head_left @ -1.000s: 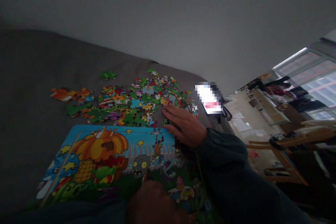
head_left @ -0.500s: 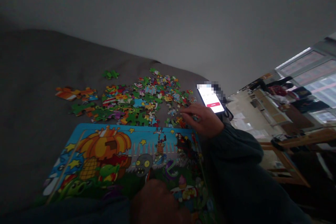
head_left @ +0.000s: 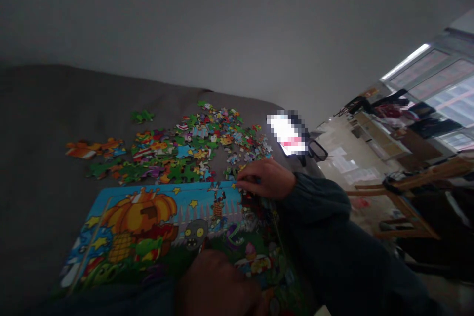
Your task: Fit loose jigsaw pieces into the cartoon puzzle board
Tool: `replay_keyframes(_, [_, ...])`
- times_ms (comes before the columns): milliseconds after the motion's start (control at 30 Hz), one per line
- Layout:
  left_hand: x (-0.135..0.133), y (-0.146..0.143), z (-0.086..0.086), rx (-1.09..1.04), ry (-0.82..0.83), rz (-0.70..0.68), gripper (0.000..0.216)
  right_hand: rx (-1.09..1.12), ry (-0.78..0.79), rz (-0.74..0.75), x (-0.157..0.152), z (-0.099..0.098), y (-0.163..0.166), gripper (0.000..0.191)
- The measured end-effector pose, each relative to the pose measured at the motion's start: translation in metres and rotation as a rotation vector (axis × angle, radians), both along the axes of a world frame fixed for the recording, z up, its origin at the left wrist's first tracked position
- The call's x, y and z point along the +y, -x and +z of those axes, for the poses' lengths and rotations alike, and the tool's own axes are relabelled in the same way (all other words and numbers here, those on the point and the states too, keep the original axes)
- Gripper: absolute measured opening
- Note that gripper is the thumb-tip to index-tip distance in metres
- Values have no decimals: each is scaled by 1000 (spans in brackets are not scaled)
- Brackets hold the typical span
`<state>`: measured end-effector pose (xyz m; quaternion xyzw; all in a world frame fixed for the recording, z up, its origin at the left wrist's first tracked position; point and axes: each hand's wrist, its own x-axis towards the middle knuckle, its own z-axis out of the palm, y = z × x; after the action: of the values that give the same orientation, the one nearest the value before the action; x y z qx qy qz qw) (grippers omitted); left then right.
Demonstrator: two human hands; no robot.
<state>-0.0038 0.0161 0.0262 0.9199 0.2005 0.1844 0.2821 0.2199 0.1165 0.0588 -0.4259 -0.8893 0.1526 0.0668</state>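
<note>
Bright jigsaw puzzle [head_left: 137,222] lies on gray cloth [head_left: 44,158], loose pieces [head_left: 192,148] heaped just beside it. Right hand [head_left: 264,180] has fingers [head_left: 244,182] pinched narrow at its edge; left hand [head_left: 217,279] rests on it, fingers hidden.

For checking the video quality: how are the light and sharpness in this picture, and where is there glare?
In the head view, the light is dim overall, the phone screen glares white and is pixelated, the window is bright, and the left hand is dark and soft.
</note>
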Motion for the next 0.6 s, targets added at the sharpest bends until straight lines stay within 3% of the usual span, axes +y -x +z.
replay_keyframes(100, [34, 4, 19, 61, -7, 86, 20, 25, -177, -41, 6, 6, -10, 20])
replay_keyframes(233, [100, 23, 43, 212, -174, 250, 30, 51, -369, -328, 17, 17, -41, 23])
replay_keyframes(333, [128, 35, 45, 343, -273, 306, 33, -43, -237, -410, 23, 17, -67, 22])
replay_keyframes(433, [132, 37, 36, 412, -310, 282, 32, -67, 4, -451, 26, 11, -80, 30])
replay_keyframes(600, [124, 27, 24, 513, -434, 305, 30, 22, 12, -408, 34, -3, -72, 36])
